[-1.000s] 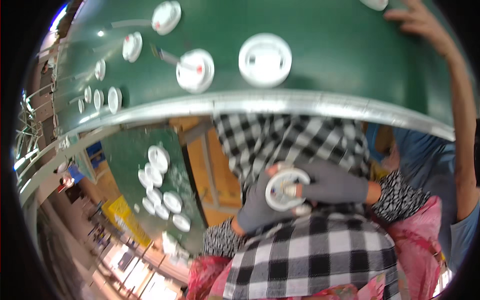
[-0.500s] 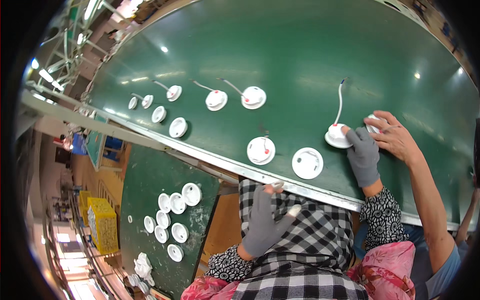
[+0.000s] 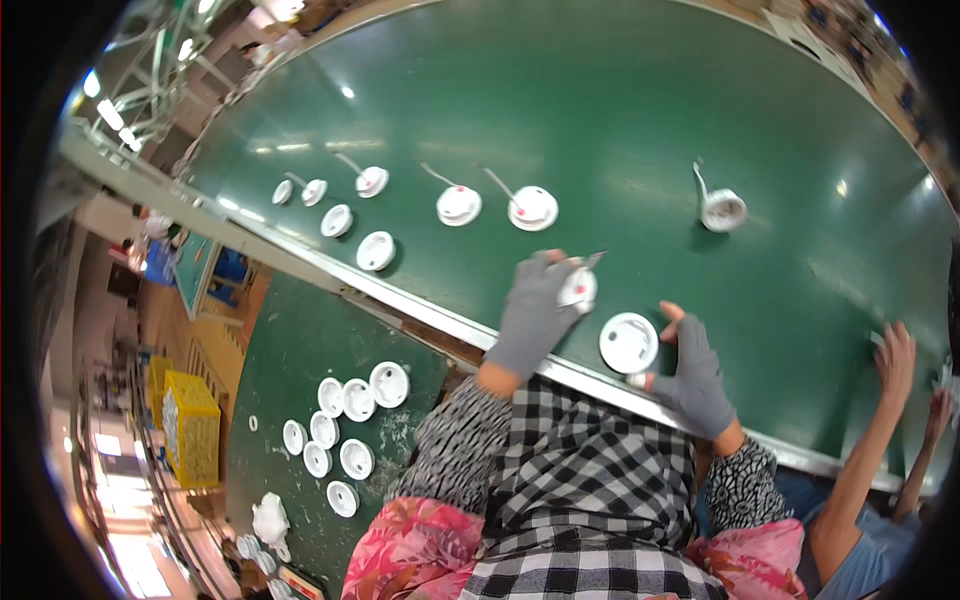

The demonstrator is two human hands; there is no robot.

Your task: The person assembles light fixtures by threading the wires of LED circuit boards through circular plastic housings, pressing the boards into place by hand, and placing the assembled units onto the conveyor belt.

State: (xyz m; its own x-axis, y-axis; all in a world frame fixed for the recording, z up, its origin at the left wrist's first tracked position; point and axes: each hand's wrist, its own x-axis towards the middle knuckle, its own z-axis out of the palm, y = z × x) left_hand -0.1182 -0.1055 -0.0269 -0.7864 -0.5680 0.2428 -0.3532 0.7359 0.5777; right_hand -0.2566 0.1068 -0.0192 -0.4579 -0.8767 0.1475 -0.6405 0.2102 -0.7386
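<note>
My left hand (image 3: 530, 318), in a grey fingertip-less glove, is closed on a white round lamp part (image 3: 578, 288) with a red spot and a short wire, tilted just above or on the green table. My right hand (image 3: 697, 382), gloved the same way, has thumb and finger spread beside a white round housing (image 3: 628, 343) with holes in its face. It seems to hold nothing; whether it touches the rim I cannot tell. Farther off, a white lamp (image 3: 722, 211) lies tipped with its ribbed face toward me and its wire pointing away.
Several white lamp parts with wires (image 3: 533, 208) and plain white cups (image 3: 376, 251) stand at left on the green table (image 3: 620, 110). A lower side table (image 3: 290, 350) bears more white cups (image 3: 389, 384). A co-worker's hand (image 3: 895, 362) is at far right. Yellow crates (image 3: 195, 430) stand at left.
My left hand has come up from the table's edge and taken hold of the red-spotted lamp part. My right hand has left the wired lamp, now tipped farther away, and drawn back. The co-worker's hand moved right.
</note>
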